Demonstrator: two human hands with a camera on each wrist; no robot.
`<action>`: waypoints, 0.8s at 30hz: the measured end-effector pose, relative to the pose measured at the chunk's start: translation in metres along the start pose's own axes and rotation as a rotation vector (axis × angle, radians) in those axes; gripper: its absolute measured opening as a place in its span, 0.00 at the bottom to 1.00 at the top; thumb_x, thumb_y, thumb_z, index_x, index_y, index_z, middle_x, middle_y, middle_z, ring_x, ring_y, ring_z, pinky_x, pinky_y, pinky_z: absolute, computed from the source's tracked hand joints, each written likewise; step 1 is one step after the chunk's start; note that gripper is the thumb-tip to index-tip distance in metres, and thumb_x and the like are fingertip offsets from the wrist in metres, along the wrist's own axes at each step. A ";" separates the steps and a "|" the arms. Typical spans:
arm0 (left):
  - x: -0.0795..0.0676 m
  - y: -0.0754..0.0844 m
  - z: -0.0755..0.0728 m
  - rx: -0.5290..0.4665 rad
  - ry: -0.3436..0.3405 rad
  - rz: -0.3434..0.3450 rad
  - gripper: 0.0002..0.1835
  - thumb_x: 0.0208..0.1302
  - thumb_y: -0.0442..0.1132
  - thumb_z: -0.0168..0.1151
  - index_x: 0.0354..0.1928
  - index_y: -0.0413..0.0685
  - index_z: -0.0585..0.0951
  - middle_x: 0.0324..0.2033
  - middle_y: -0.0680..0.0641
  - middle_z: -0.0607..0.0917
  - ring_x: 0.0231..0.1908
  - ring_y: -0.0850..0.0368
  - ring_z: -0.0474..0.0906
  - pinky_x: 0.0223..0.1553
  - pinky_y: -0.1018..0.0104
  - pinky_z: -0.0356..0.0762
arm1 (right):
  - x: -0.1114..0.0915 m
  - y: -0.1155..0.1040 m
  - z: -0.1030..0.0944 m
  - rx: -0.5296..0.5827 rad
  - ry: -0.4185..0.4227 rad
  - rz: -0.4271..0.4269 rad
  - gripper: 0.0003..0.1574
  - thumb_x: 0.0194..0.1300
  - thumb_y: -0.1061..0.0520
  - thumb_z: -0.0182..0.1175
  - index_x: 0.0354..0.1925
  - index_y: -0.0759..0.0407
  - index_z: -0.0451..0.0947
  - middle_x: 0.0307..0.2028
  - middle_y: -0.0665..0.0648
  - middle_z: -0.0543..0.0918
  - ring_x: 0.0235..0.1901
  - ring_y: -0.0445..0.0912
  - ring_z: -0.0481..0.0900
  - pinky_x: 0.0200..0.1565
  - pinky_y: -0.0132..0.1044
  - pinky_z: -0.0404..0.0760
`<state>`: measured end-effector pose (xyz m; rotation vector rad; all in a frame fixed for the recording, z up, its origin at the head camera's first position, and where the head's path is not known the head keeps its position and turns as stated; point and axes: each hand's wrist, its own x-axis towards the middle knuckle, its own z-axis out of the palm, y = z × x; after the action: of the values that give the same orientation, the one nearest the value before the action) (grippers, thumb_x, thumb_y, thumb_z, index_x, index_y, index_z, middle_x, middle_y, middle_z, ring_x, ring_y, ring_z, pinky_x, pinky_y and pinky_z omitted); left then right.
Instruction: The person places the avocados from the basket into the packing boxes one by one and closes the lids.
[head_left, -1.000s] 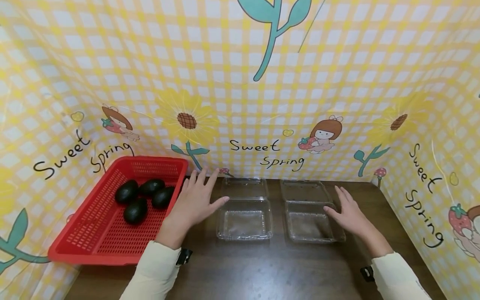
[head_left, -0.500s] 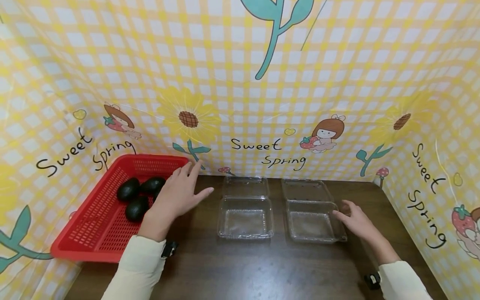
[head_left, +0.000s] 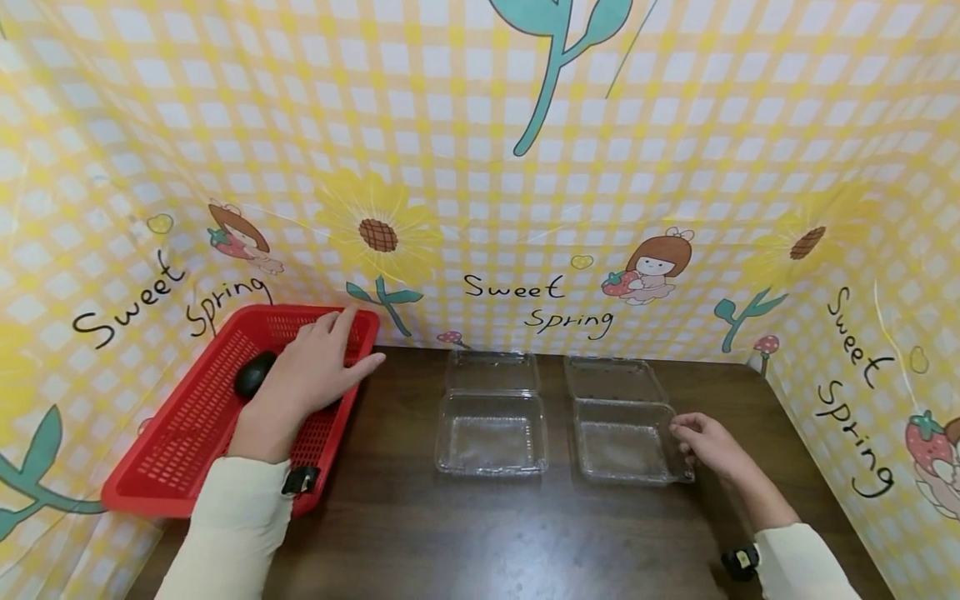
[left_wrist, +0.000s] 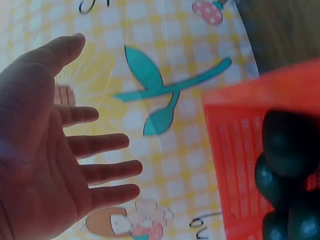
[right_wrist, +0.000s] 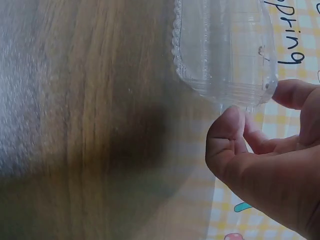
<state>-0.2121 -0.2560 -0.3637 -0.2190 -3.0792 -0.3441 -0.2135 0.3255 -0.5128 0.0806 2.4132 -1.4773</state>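
The left hand (head_left: pixel 303 367) has moved over the basket (head_left: pixel 135 504), fingers spread, seemingly bringing avocados (left_wrist: pixel 274 185) below within reach; the right hand (head_left: pixel 716 450) curls at a box (head_left: pixel 622 442), pinch unclear.

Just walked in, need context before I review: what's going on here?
A person is working with both bare hands at a wooden table. The left hand, fingers extended and holding nothing, is over the red basket, which holds dark avocado-like fruits. The right hand is at the right edge of the right clear container; whether it grips it, I can't tell. The left clear container stands beside it. Both are open, with no fruit inside.
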 end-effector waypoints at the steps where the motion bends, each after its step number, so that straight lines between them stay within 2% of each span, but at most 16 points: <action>1: 0.000 -0.004 -0.003 -0.006 -0.005 -0.011 0.53 0.72 0.70 0.52 0.82 0.41 0.48 0.74 0.26 0.61 0.70 0.22 0.60 0.64 0.27 0.65 | 0.000 0.001 0.000 0.018 -0.001 0.007 0.26 0.81 0.59 0.46 0.63 0.81 0.61 0.42 0.58 0.74 0.32 0.40 0.72 0.32 0.33 0.77; 6: 0.002 -0.026 -0.013 -0.070 -0.020 -0.044 0.56 0.70 0.74 0.47 0.82 0.39 0.46 0.73 0.22 0.59 0.68 0.20 0.60 0.65 0.25 0.62 | -0.001 0.003 0.001 0.112 -0.028 0.040 0.21 0.80 0.61 0.44 0.60 0.79 0.61 0.39 0.53 0.70 0.33 0.40 0.70 0.32 0.34 0.76; 12: 0.001 -0.054 -0.022 -0.108 0.015 -0.074 0.55 0.73 0.70 0.48 0.80 0.32 0.45 0.70 0.17 0.60 0.66 0.18 0.61 0.65 0.25 0.62 | -0.001 0.006 0.001 0.236 -0.082 0.073 0.18 0.82 0.60 0.44 0.59 0.74 0.62 0.35 0.50 0.70 0.32 0.40 0.70 0.35 0.35 0.77; 18: -0.004 -0.074 -0.027 -0.147 0.013 -0.117 0.54 0.75 0.69 0.46 0.80 0.32 0.43 0.70 0.16 0.58 0.68 0.18 0.58 0.65 0.24 0.59 | -0.001 0.010 -0.001 0.470 -0.140 0.097 0.06 0.80 0.62 0.47 0.48 0.60 0.71 0.32 0.47 0.75 0.32 0.38 0.75 0.37 0.32 0.79; 24: -0.004 -0.097 -0.021 -0.258 0.030 -0.157 0.53 0.76 0.69 0.44 0.81 0.32 0.44 0.74 0.19 0.56 0.70 0.19 0.55 0.65 0.23 0.56 | -0.001 0.017 -0.003 0.655 -0.268 0.055 0.14 0.81 0.63 0.45 0.42 0.51 0.76 0.32 0.46 0.79 0.34 0.37 0.77 0.39 0.30 0.81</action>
<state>-0.2215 -0.3550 -0.3640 0.0224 -3.0217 -0.7441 -0.2101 0.3364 -0.5257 0.0847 1.6342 -2.0391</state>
